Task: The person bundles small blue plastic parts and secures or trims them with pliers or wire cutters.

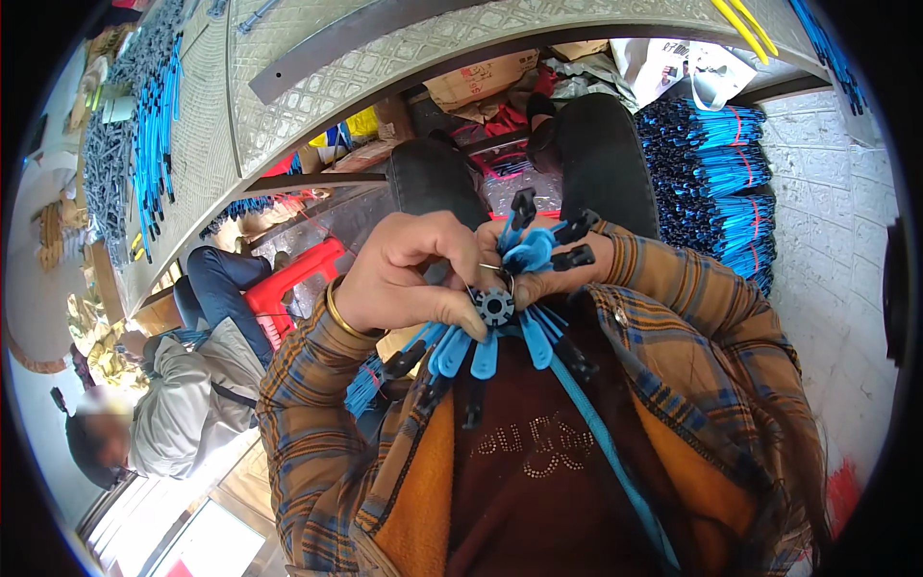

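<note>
- Round grey slotted plastic hub point(495, 306): btwn both hands, in front of chest; flat blue plastic arms w/ black ends point(484, 358) fan off it.
- Tip: I'd keep hub face-up & steady, ease thin bent silvery wire point(489, 266) round evenly, no forcing.
- L hand point(404, 274): wrist bent inward, thumb at hub's edge, forefinger by wire; can't tell if pinched.
- R hand point(575, 262): fingers clamped on blue arms, thumb nr hub, forearm angled in.

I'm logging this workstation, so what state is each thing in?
Left hand: pinching at the grey hub.
Right hand: closed on blue pieces.
Blue pieces: fanned around the hub.
Plaid jacket: worn open.
Blue bundles: stacked, banded in red.
Blue strips, upper left: no band visible.
</note>
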Motion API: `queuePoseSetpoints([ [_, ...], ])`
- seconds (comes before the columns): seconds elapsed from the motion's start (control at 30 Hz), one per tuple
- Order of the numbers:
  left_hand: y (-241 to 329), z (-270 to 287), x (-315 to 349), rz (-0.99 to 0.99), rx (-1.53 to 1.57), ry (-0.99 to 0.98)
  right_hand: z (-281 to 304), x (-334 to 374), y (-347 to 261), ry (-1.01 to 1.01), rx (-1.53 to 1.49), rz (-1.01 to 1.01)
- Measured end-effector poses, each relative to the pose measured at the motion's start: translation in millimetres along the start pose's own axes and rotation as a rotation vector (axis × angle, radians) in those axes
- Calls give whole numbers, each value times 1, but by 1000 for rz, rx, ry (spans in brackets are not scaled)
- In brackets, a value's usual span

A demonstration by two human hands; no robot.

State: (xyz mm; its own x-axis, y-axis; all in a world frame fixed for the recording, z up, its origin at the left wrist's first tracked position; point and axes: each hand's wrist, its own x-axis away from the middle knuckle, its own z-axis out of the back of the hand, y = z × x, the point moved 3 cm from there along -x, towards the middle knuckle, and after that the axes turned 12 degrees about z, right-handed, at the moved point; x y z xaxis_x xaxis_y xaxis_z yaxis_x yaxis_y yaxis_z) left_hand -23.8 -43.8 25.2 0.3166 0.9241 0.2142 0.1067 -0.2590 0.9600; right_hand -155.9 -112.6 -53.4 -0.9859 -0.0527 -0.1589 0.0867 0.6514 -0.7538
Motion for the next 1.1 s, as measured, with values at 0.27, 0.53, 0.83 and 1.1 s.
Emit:
queuePoseSetpoints([
  [0.27,11,4,-14,18,-195,91,0,-2,-7,-146,94,-104],
  [0.53,32,17,-22,-74,-326,338,0,-7,-15,-81,155,174],
  [0.83,38,-29,8,-404,-251,1147,18,-58,-36,630,400,538],
  [1.1,-7,-7,3,-390,-148,1288,11,-72,4,764,372,599],
])
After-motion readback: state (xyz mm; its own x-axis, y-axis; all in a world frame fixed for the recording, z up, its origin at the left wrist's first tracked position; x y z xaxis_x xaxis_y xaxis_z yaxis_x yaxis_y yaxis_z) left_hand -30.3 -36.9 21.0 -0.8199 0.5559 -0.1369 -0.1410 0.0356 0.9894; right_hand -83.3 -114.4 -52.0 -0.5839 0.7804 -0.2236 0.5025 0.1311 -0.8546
